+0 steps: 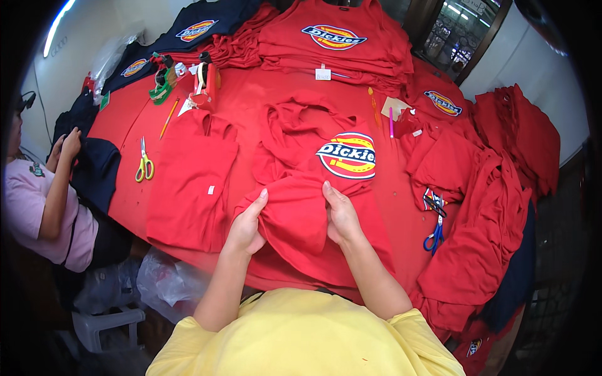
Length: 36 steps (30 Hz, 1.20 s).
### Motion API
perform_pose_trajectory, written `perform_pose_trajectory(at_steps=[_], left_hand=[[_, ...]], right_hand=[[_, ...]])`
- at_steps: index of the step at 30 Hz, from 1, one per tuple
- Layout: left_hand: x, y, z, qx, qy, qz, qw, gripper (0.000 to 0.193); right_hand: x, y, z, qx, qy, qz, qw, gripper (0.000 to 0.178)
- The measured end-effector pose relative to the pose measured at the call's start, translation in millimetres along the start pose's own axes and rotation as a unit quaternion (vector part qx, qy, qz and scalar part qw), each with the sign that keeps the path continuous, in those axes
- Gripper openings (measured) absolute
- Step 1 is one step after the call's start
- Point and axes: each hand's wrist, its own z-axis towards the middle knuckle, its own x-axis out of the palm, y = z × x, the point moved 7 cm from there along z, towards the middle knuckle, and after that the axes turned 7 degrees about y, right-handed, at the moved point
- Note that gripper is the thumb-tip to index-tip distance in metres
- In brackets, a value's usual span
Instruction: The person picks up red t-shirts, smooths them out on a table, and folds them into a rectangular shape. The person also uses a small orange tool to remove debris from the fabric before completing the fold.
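A red shirt (291,203) with a printed oval badge lies bunched on the red-covered table in front of me. My left hand (248,225) grips its near fold, thumb on top and fingers hidden beneath the cloth. On the other side of that fold, my right hand (342,216) holds the same shirt, its thumb pointing up along the cloth. The fabric between the hands is raised and rumpled. Left of it lies a flat folded red garment (188,182) with a small white tag.
Yellow-handled scissors (145,164), an orange pencil (169,118) and tape dispensers (202,84) sit at left. Blue-handled scissors (434,232) and a pink marker (391,123) are at right, near heaped red shirts (476,219). Stacked shirts (338,44) line the back. A co-worker (50,194) handles dark cloth.
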Motion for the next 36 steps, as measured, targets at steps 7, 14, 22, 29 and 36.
perform_pose_trajectory(at_steps=[7, 14, 22, 29, 36], left_hand=[[-14.5, 22.9, -8.8, -0.006, 0.055, -0.162, 0.985, 0.049], [0.1, 37.3, -27.2, -0.054, 0.049, -0.267, 0.961, 0.051], [-8.9, 47.3, -24.0, -0.097, -0.004, -0.081, 0.992, 0.041], [-2.9, 25.9, -27.5, 0.018, -0.075, 0.109, 0.991, 0.040], [-25.2, 42.2, -16.0, 0.012, -0.058, -0.095, 0.994, 0.044]], right_hand=[[5.0, -10.1, -9.3, 0.040, -0.025, 0.024, 0.999, 0.046], [-33.8, -34.6, -17.4, 0.049, -0.053, -0.193, 0.979, 0.046], [-1.6, -44.7, -26.1, 0.156, 0.081, -0.426, 0.887, 0.076], [1.1, -37.6, -16.2, 0.063, 0.012, -0.074, 0.995, 0.027], [-10.1, -29.0, -6.6, -0.028, -0.043, -0.166, 0.985, 0.030]])
